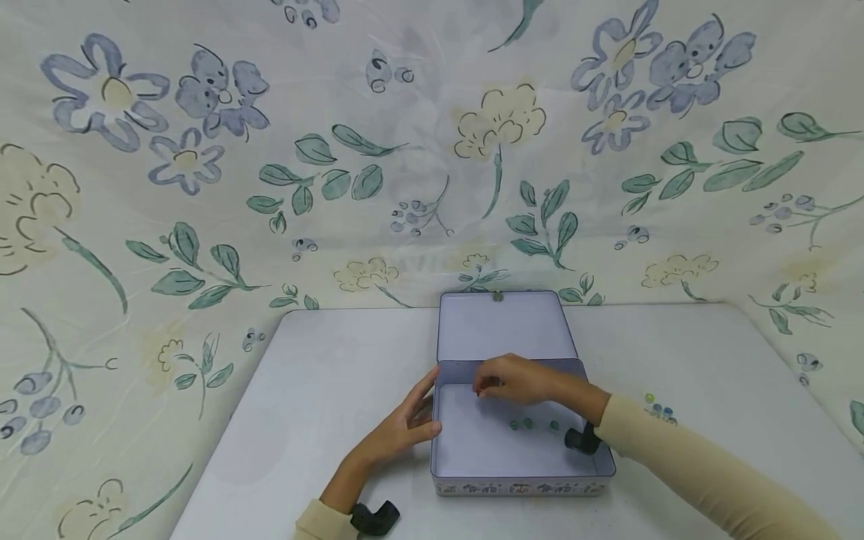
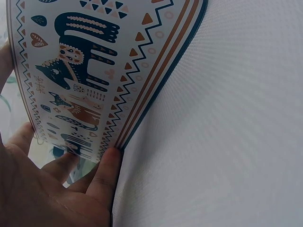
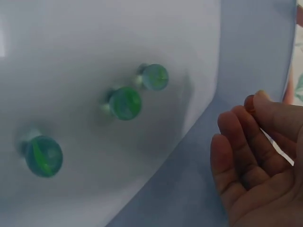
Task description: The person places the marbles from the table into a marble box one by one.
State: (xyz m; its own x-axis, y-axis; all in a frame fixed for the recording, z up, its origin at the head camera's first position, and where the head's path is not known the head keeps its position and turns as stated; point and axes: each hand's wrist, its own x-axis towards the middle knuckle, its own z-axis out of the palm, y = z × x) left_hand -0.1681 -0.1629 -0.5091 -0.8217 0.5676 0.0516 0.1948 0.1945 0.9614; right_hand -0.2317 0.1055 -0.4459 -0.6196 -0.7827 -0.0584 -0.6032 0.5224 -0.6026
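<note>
No legible writing or brand is seen on any item; the tin's outer wall carries only printed figures.

The cloth (image 1: 202, 187), cream with blue flowers and green leaves, is hung behind and to both sides of the table (image 1: 324, 390). The table is white and plain.

The tin (image 1: 520, 469) is placed at the middle of the table, close to its near edge. It is rectangular, pale lilac inside, with its hinged lid (image 1: 502, 326) swung open toward the far edge and a small clasp at the lid's far rim. In the left wrist view the outer wall is shown printed with dark blue and orange animal figures, zigzags, triangles and stripes along the base.

The left hand (image 1: 405, 427) is laid against the tin's left wall, fingers straight and pressed together, their tips touching the wall at table level.

The right hand (image 1: 516, 379) is held over the tin's interior near the far wall, fingers loosely curled; nothing is seen in its palm in the right wrist view.

Three marbles (image 1: 533, 424), green and blue glass, are lying on the tin floor, just apart from each other, near the right hand. More marbles (image 1: 658, 409) are lying on the table right of the tin.
</note>
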